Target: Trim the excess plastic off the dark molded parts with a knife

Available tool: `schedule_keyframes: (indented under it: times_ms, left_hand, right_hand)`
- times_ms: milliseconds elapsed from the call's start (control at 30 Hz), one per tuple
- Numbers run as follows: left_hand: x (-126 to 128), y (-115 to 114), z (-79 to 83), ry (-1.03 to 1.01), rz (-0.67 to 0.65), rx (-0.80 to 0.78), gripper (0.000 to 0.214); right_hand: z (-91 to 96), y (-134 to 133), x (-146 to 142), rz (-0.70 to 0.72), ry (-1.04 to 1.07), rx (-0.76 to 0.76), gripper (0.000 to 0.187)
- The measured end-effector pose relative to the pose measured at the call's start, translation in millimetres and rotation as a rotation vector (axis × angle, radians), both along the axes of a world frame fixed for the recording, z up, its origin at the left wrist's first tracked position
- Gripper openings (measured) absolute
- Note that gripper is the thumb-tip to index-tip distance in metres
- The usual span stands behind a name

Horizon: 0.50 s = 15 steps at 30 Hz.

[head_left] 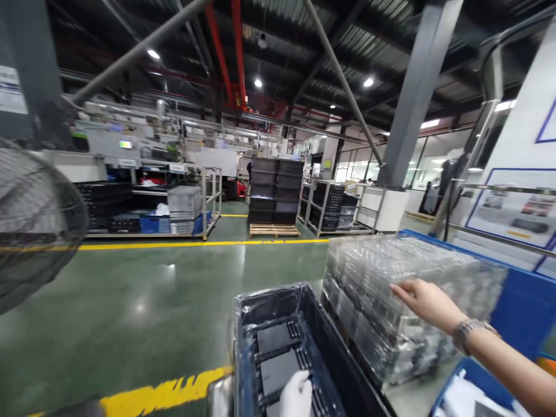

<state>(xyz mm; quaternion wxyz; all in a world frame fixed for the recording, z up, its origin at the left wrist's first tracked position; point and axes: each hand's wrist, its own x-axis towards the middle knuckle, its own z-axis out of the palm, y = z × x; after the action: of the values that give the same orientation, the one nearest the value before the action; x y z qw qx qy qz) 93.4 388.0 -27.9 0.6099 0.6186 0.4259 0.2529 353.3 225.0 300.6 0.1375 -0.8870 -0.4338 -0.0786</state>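
Three dark panels (280, 370) (the nearest partly in view) lie in the black bin (339, 356) near the gloved left hand (297, 396), whose grip I cannot tell; the right hand (419, 298), fingers loosely parted, hangs by the clear plastic stack (365, 260).

Seeing smooth dark plastic on the crate (336, 347), super glossy crinkled film (266, 299), pretty matt faces on the flat panels (278, 370). Also spotting shiny clear plastic on the stack (369, 289), metal links on the bracelet (471, 332), matt cloth-looking glove (297, 398), plain wood pallet (273, 230), polished-looking floor (174, 307).
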Motion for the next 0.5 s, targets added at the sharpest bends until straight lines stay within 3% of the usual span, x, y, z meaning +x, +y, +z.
schedule_keyframes:
  times_ms: [100,233,367,500]
  left_hand:
    - [-1,3,-5.2,-0.005,-0.025,0.014,0.025]
    - [-5,1,-0.9,-0.015,-0.034,0.016,0.029]
    - [-9,-3,8.8,-0.025,-0.027,0.012,0.03]
    - [-17,-5,23.3,-0.039,-0.003,0.031,0.028]
  right_hand:
    - [4.9,6,10,-0.035,0.208,-0.031,0.049]
    - [13.8,4,14,0.019,0.43,-0.019,0.048]
    - [20.4,6,17,0.022,0.527,-0.017,0.043]
    - [17.4,12,23,-0.072,0.511,-0.001,0.04]
